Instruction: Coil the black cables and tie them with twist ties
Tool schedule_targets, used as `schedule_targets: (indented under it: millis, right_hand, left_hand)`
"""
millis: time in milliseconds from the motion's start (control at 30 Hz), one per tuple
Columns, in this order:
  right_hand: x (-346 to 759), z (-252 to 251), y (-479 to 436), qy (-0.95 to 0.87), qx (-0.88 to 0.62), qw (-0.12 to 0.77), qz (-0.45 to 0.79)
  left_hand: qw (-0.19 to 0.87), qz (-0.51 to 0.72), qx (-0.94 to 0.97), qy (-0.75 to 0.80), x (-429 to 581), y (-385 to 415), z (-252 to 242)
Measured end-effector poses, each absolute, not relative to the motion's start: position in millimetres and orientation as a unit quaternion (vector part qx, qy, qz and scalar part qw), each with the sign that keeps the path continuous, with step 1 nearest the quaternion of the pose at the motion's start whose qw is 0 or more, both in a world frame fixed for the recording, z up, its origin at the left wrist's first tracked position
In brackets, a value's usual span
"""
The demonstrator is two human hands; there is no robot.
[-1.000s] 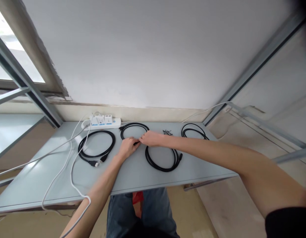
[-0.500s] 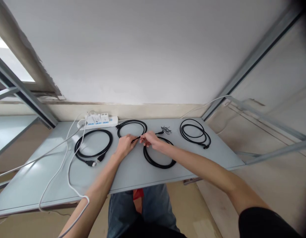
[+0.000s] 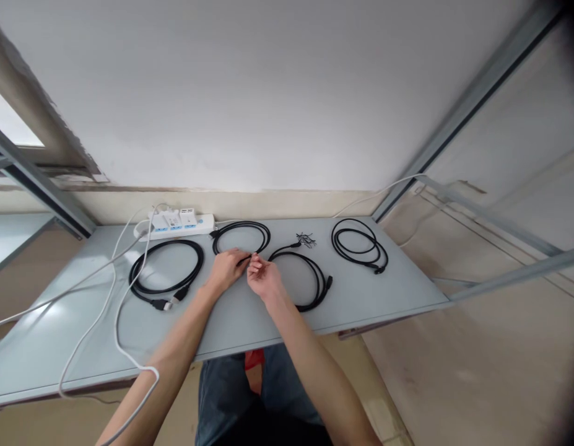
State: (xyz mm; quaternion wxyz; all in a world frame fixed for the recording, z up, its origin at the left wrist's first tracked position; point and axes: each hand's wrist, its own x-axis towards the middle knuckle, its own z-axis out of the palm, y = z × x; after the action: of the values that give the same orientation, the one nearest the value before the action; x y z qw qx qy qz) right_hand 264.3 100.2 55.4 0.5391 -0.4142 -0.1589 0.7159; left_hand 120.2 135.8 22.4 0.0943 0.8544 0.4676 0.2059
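A black cable coil (image 3: 269,235) lies at the back middle of the table. My left hand (image 3: 227,271) rests at its near side, fingers closed on the cable. Right beside it, my right hand (image 3: 263,277) is turned partly palm up, its fingertips pinched together at the same stretch of cable. Whatever sits between those fingertips is too small to make out. Just right of my right hand lies another black cable coil (image 3: 320,282), with a plug at its right side. Beyond that coil is a small pile of thin black ties (image 3: 306,240).
A black cable coil with two plug ends (image 3: 202,255) lies on the left, another (image 3: 386,253) on the right. A white power strip (image 3: 205,224) stands against the wall. White cords (image 3: 116,316) run across the table's left side and over my left forearm. Metal posts (image 3: 410,170) frame the table (image 3: 240,322).
My right hand has turned palm up and its forearm has swung inward, uncovering the coil on the right. My left hand stays at the cable. The view has shifted slightly.
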Motion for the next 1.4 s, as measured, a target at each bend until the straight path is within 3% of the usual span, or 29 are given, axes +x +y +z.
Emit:
schedule_targets:
  millis: [200, 333, 433, 567, 700, 1000, 1400]
  right_hand:
    - [288, 68, 108, -0.254, -0.491, 0.375, 0.743]
    - [326, 86, 121, -0.458, -0.550, 0.196, 0.670]
    - [346, 98, 128, -0.689, -0.570, 0.095, 0.437]
    - [349, 98, 133, -0.909, -0.414, 0.028, 0.018]
    - [333, 87, 141, -0.949, -0.267, -0.067, -0.156]
    - [308, 104, 155, -0.964, -0.200, -0.082, -0.153]
    - [303, 98, 165, -0.954, -0.285, -0.089, 0.010]
  left_hand:
    - [0.089, 0.208, 0.851, 0.474, 118, 136, 22]
    - [0.096, 0.220, 0.846, 0.476, 121, 134, 24]
    - [0.098, 0.231, 0.844, 0.475, 122, 134, 23]
    - [0.100, 0.232, 0.842, 0.476, 121, 136, 19]
    - [0.090, 0.217, 0.843, 0.483, 121, 137, 15]
    - [0.095, 0.205, 0.838, 0.497, 122, 135, 24]
    - [0.098, 0.178, 0.846, 0.493, 124, 136, 20]
